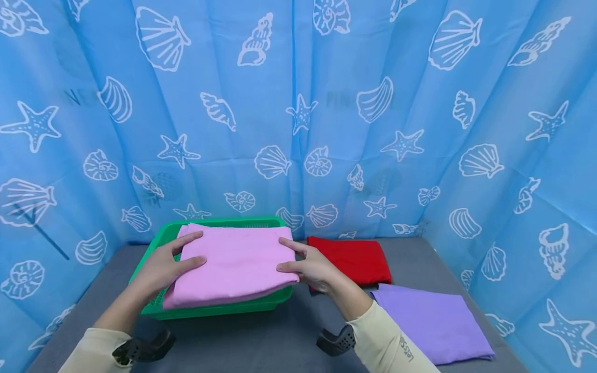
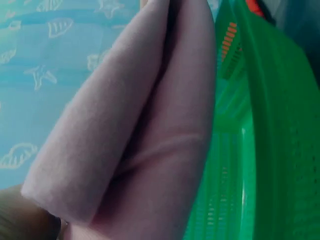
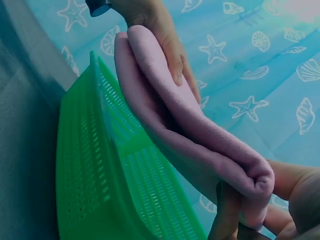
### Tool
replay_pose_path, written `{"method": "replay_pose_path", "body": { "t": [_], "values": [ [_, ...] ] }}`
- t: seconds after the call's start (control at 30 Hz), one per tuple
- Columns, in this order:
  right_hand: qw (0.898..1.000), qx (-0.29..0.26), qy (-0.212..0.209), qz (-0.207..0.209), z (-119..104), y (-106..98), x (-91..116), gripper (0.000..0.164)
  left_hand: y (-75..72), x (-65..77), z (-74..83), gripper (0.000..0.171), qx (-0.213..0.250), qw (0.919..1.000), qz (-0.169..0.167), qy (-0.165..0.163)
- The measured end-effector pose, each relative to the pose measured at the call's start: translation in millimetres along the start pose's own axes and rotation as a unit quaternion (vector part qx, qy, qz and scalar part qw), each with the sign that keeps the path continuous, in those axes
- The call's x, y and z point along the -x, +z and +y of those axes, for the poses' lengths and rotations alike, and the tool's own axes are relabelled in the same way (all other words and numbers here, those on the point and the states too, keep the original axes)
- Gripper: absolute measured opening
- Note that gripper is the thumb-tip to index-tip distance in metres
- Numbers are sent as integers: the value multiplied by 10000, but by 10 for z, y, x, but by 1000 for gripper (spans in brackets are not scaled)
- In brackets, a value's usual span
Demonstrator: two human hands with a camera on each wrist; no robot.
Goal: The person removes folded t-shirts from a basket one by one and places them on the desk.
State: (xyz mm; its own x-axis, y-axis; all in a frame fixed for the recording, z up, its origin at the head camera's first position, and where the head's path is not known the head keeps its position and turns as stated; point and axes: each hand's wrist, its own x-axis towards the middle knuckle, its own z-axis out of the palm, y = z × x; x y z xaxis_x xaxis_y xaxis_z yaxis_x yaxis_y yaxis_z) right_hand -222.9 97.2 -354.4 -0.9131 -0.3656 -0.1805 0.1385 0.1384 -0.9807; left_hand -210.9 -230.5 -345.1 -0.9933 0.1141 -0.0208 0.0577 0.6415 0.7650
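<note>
A folded pink cloth is held between both hands over a green plastic basket. My left hand grips its left side, thumb and a finger on top. On the opposite side my right hand pinches the edge, with fingers under the cloth in the right wrist view. That view shows the folded pink cloth tilted above the green basket, apart from its floor. In the left wrist view the cloth's layers hang beside the basket wall, and most of the left hand is hidden.
A folded red cloth lies right of the basket on the grey table. Nearer the right edge is a folded purple cloth. A blue curtain with white shells and starfish stands behind and at both sides.
</note>
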Motion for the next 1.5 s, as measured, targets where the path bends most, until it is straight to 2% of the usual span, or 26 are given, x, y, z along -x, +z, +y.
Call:
{"method": "replay_pose_path", "body": {
  "t": [0.1, 0.23, 0.33, 0.57, 0.77, 0.83, 1.07, 1.23, 1.4, 1.5],
  "values": [
    [10000, 59, -55, -17, 36, -55, 58, 74, 73, 20, 10, 81, 419, 9990, -106, -64],
    [9999, 5, -117, -65, 78, -130, 149, 76, 170, 57, 33, 78, 1089, 9937, -216, -171],
    [9999, -83, -69, -49, 105, -177, 225, 77, 245, 90, 65, 76, 1325, 9908, -193, -200],
    [9998, -189, -36, -29, 187, -272, 383, 76, 414, 170, 146, 69, 1385, 9904, 3, -49],
    [9993, -364, 51, 67, 259, -355, 501, 76, 563, 264, 260, 68, 1556, 9878, 63, -100],
    [9990, -433, 67, 109, 284, -385, 551, 76, 622, 294, 295, 70, 1687, 9856, 47, -128],
    [9979, -607, 39, 209, 366, -523, 776, 77, 841, 406, 427, 80, 2393, 9704, -193, -253],
    [9980, -623, 54, 83, 415, -646, 951, 78, 951, 503, 485, 69, 2371, 9711, -250, -91],
    [9979, -632, 110, 17, 478, -766, 1156, 78, 1070, 578, 537, 57, 2505, 9664, -539, 197],
    [9971, -751, 10, -152, 529, -839, 1263, 77, 1155, 613, 591, 51, 2324, 9709, -487, 320]
  ]
}}
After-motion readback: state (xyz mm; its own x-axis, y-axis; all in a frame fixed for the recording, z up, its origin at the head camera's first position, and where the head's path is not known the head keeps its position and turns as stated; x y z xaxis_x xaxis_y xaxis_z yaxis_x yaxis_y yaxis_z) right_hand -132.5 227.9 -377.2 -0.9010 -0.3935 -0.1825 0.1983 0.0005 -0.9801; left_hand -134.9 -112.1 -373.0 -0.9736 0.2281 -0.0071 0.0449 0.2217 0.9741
